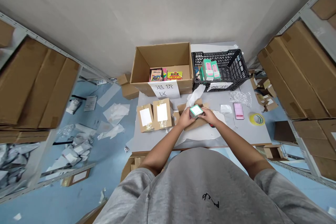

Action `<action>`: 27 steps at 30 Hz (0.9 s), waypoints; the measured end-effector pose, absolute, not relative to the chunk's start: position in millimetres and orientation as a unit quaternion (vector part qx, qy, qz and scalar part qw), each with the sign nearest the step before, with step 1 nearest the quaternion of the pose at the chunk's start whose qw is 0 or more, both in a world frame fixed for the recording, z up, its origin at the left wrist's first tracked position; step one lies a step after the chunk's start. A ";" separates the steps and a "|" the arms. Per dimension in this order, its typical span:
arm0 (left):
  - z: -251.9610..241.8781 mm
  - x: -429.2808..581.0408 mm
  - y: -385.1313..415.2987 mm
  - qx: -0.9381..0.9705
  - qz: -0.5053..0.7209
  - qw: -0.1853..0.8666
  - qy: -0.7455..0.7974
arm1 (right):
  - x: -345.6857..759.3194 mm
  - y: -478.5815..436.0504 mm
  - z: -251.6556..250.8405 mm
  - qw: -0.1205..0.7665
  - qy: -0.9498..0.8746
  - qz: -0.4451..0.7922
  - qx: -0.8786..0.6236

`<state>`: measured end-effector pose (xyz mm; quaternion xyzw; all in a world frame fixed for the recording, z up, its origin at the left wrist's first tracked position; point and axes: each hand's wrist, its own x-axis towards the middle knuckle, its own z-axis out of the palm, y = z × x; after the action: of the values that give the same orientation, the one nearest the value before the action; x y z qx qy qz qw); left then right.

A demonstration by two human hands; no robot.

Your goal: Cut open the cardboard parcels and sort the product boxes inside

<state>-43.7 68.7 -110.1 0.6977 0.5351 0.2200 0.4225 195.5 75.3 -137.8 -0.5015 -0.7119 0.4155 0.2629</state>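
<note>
Both my hands hold a small green-and-white box at the middle of the table. My left hand grips its left side, and my right hand grips its right side. Beneath it lies an opened cardboard box, with crumpled white paper sticking up behind. White paper also spreads under my forearms. To the left stand two taped cartons, a larger one and a smaller one, each with a white label. A small red and black item by my right wrist is mostly hidden.
At the back stand a large open carton with colourful boxes and a black crate with green-and-pink boxes. A pink pad, bubble wrap and a tape roll lie right. Shelves with cartons flank both sides.
</note>
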 end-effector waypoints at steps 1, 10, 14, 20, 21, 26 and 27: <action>-105.9 -39.0 67.6 0.690 0.208 0.412 0.558 | 194.7 74.7 -139.6 0.269 -0.701 0.417 -0.512; -77.6 -33.4 81.3 0.679 0.150 0.331 0.638 | 195.8 68.0 -138.2 0.315 -0.664 0.456 -0.502; -74.4 -49.3 87.9 0.648 0.241 0.376 0.617 | 199.1 69.6 -137.6 0.358 -0.601 0.504 -0.506; -93.5 -60.3 83.8 0.420 0.450 0.507 0.603 | 192.4 67.3 -135.4 0.480 -0.381 0.564 -0.553; -97.3 -60.6 81.9 0.388 0.466 0.530 0.593 | 190.5 68.1 -133.1 0.499 -0.342 0.577 -0.548; -106.0 -68.9 73.6 0.372 0.434 0.618 0.539 | 188.6 79.6 -112.1 0.562 -0.312 0.545 -0.537; -105.8 -71.3 73.0 0.390 0.413 0.628 0.532 | 189.5 82.5 -106.2 0.562 -0.338 0.528 -0.540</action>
<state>-71.3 73.0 -105.8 0.3900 0.5318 0.4130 0.6281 189.5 82.5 -106.2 -0.5395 -0.3378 0.5283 0.5619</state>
